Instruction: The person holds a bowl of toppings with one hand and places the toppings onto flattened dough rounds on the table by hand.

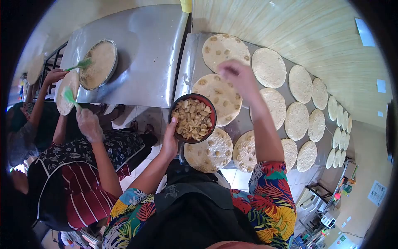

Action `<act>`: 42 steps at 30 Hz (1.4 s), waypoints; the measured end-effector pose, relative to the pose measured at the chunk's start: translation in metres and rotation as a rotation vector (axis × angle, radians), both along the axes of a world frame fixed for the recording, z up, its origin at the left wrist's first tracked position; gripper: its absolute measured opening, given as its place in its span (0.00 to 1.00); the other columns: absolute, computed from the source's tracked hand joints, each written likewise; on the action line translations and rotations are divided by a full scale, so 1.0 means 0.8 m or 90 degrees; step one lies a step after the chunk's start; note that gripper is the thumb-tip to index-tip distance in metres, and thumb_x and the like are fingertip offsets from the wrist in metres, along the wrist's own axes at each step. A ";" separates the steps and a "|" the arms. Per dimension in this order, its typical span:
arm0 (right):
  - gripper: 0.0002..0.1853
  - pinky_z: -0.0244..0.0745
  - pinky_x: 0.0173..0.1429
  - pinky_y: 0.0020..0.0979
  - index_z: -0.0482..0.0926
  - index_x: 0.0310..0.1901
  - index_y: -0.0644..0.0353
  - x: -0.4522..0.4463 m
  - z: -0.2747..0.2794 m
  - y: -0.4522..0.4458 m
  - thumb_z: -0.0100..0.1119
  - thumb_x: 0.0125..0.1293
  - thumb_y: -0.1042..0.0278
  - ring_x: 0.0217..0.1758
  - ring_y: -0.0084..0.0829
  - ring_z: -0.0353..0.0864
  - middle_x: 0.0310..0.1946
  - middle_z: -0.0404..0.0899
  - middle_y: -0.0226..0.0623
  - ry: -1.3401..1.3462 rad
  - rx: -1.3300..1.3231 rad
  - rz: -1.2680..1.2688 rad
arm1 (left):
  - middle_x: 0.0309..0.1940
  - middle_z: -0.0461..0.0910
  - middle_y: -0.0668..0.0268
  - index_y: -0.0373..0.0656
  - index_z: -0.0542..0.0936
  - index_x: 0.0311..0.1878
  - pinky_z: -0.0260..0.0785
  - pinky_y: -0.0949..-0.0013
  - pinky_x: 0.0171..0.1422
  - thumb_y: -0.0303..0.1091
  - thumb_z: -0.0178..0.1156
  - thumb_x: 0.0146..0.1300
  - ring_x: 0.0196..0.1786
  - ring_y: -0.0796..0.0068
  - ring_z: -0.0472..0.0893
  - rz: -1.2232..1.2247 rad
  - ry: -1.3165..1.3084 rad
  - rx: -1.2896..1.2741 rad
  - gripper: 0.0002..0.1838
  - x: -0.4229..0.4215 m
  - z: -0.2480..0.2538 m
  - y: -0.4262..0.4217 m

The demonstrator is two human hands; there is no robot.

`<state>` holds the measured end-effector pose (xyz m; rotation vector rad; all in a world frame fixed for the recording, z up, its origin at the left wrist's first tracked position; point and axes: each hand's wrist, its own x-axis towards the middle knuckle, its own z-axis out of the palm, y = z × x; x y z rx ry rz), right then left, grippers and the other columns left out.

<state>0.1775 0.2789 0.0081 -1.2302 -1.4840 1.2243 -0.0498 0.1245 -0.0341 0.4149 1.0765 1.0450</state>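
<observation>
Flatbread rounds (216, 99) under the right hand (236, 74) were topped; ones past it looked undone. Left hand (170, 140) held a bowl (213, 114) of chunks (192, 119); right's grip? Couldn't tell.

Right hand (238, 74) blurred, any held piece unclear; left hand's (169, 140) fingers mostly hidden under bowl (214, 117); yellow container (186, 5) cut by top edge; wall notice (377, 193) illegibly small.

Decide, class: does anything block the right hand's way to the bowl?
Nothing visible. A flat dough round lies below the path from the right hand to the bowl; the left hand holds the bowl's far side.
</observation>
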 end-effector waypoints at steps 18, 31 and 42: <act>0.06 0.74 0.42 0.38 0.80 0.33 0.58 0.102 -0.132 0.206 0.59 0.53 0.68 0.38 0.41 0.80 0.33 0.81 0.42 -0.726 0.033 -0.233 | 0.59 0.69 0.60 0.36 0.65 0.62 0.58 0.66 0.66 0.54 0.48 0.66 0.62 0.71 0.69 0.127 0.020 -0.047 0.32 -0.032 -0.016 -0.012; 0.08 0.71 0.43 0.33 0.78 0.35 0.59 -0.064 0.034 -0.096 0.60 0.50 0.72 0.40 0.36 0.75 0.32 0.74 0.34 -0.312 0.346 0.323 | 0.59 0.70 0.62 0.39 0.64 0.63 0.59 0.65 0.66 0.54 0.45 0.67 0.61 0.71 0.70 0.036 -0.025 0.061 0.31 -0.006 0.016 0.010; 0.12 0.70 0.45 0.35 0.78 0.38 0.60 -0.059 0.010 -0.115 0.60 0.48 0.75 0.39 0.38 0.72 0.33 0.74 0.36 -0.359 0.362 0.336 | 0.58 0.71 0.62 0.40 0.65 0.62 0.59 0.66 0.66 0.54 0.45 0.68 0.61 0.72 0.70 0.014 -0.027 0.039 0.30 0.006 0.012 0.001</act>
